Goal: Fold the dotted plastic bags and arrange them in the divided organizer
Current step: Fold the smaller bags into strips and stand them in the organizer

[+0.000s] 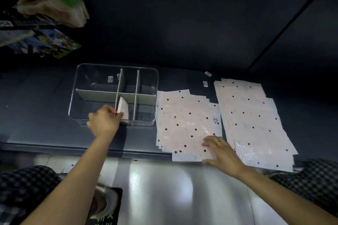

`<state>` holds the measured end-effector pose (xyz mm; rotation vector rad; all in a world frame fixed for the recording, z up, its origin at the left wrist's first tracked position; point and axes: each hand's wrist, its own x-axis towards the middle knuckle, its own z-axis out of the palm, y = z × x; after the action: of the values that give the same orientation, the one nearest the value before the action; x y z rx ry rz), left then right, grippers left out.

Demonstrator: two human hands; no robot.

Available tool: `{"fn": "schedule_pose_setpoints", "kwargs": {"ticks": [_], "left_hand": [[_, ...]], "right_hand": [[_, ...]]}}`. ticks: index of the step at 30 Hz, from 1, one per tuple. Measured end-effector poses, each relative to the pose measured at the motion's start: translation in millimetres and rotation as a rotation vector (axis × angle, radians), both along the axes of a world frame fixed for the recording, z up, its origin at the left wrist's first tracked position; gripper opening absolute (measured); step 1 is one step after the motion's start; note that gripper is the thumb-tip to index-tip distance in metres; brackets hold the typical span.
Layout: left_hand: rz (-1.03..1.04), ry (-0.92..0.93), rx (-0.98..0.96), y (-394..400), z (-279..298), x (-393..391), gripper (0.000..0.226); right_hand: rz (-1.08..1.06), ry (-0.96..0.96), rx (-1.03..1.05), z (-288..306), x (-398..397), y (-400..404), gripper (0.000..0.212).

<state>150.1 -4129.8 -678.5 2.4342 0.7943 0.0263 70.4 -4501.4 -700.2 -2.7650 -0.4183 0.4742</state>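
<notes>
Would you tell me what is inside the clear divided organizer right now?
One folded bag stands in the organizer's front middle compartment, pinched by the left hand; other compartments look empty.

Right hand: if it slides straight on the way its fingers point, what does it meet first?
The right hand already lies on the nearer stack of white dotted plastic bags; beyond, probably the clear divided organizer.

A dark desk (45,100) carries a clear divided organizer (113,95) at left — beside it, two spreads of dotted plastic bags: a nearer stack (186,124) touching the organizer's right wall, and a farther stack (256,120) at right.
</notes>
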Motion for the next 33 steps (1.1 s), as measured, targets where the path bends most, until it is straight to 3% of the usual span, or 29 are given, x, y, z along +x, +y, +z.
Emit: {"fn": "schedule_pose_setpoints", "kwargs": {"ticks": [9,12,15,17,19,21,23,28,33], "left_hand": [[-0.016,0.017,0.047,-7,10,-9,0.021],[-0.076,-0.222,0.113,-25,10,-18,0.015],[-0.380,-0.467,0.084,-59,16,-29,0.013],[-0.694,-0.377,-0.067,-85,17,-35,0.025],[-0.985,-0.102,-0.214,-103,15,-42,0.057],[-1.152,0.098,-0.234,-111,9,-45,0.080],[-1.121,0.128,-0.232,-112,0,-48,0.073],[-0.765,0.082,-0.378,-120,-11,-47,0.025],[-0.554,0.068,-0.566,-129,-15,-42,0.046]], "right_hand": [[0.020,-0.094,0.193,-9,-16,-15,0.021],[0.005,-0.128,0.185,-9,-19,-15,0.014],[-0.008,-0.101,0.177,-8,-17,-13,0.017],[-0.051,-0.048,0.233,-1,-12,-12,0.017],[-0.091,0.084,0.283,12,-3,-11,0.016],[-0.120,0.243,0.336,28,10,-12,0.011],[-0.121,0.340,0.389,42,24,-13,0.016],[-0.180,0.423,0.469,55,60,-10,0.022],[-0.352,0.184,0.432,39,98,-6,0.013]]}}
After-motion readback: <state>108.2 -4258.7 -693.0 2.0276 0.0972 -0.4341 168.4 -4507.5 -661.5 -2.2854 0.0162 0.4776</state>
